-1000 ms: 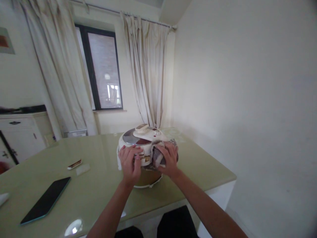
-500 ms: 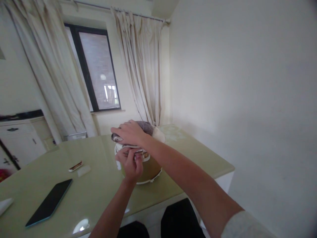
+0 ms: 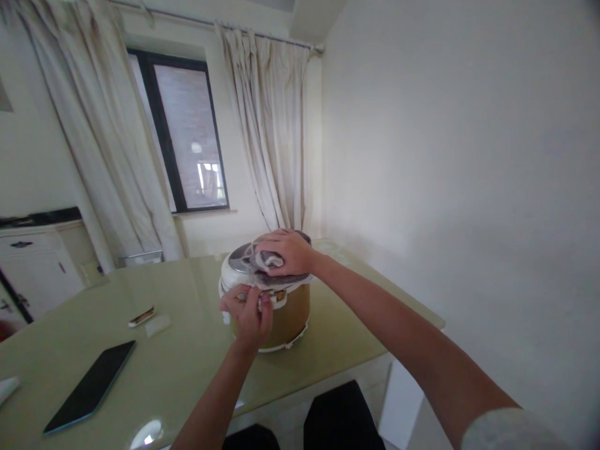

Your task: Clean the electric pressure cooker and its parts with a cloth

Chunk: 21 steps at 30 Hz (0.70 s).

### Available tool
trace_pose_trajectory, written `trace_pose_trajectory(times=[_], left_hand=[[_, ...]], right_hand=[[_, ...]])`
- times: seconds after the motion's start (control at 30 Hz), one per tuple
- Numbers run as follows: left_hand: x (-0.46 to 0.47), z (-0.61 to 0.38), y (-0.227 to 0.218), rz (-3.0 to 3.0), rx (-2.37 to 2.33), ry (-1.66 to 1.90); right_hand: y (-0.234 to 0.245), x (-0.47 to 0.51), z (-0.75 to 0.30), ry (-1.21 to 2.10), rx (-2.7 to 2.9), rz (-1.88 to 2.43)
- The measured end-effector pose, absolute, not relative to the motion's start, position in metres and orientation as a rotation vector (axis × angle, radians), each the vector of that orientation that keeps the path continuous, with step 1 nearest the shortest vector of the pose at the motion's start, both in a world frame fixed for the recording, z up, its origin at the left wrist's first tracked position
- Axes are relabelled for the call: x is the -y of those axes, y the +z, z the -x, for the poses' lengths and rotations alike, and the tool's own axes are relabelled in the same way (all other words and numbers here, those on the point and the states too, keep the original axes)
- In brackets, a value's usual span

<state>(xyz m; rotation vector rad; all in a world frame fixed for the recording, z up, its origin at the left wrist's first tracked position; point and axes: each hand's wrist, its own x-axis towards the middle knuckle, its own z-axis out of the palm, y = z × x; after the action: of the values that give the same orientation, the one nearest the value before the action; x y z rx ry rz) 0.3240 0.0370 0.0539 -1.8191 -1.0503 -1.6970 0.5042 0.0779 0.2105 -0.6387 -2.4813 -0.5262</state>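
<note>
A rice cooker [image 3: 285, 317] with a white lid and a gold-brown body stands on the table. My right hand [image 3: 290, 251] is closed on a crumpled grey-and-white cloth [image 3: 274, 277] and presses it on the right side of the lid. Part of the cloth is hidden under the palm. My left hand [image 3: 248, 315] has its fingers curled at the cooker's upper front edge, beside the front panel. What its fingertips grip there is partly hidden. On the lid's left side a shiny grey top plate [image 3: 239, 257] shows.
The pale green glossy table [image 3: 197, 362] reaches to the wall on the right. On its left lie a dark tablet [image 3: 91, 386], a small white-and-brown piece [image 3: 142, 317], a whitish flat piece [image 3: 158, 324] and a white object [image 3: 8, 387] at the edge. Curtains [image 3: 269, 125] hang behind.
My right hand has slid with the cloth from the lid's left side to its right, uncovering the left part of the lid. My left hand stays at the cooker's front.
</note>
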Motion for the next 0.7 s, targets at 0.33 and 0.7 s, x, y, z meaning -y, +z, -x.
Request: trace_pose_trajectory(times=[0.33,0.7], left_hand=[[-0.031,-0.331,0.069,1.863,0.947,-1.781],[-0.029,-0.333,0.069,1.834,0.942,-1.797]], right_hand=[[0.122,-0.067,-0.564,0.016,1.454,1.0],[0.208,-0.136,-0.544,0.434,1.725,1.397]])
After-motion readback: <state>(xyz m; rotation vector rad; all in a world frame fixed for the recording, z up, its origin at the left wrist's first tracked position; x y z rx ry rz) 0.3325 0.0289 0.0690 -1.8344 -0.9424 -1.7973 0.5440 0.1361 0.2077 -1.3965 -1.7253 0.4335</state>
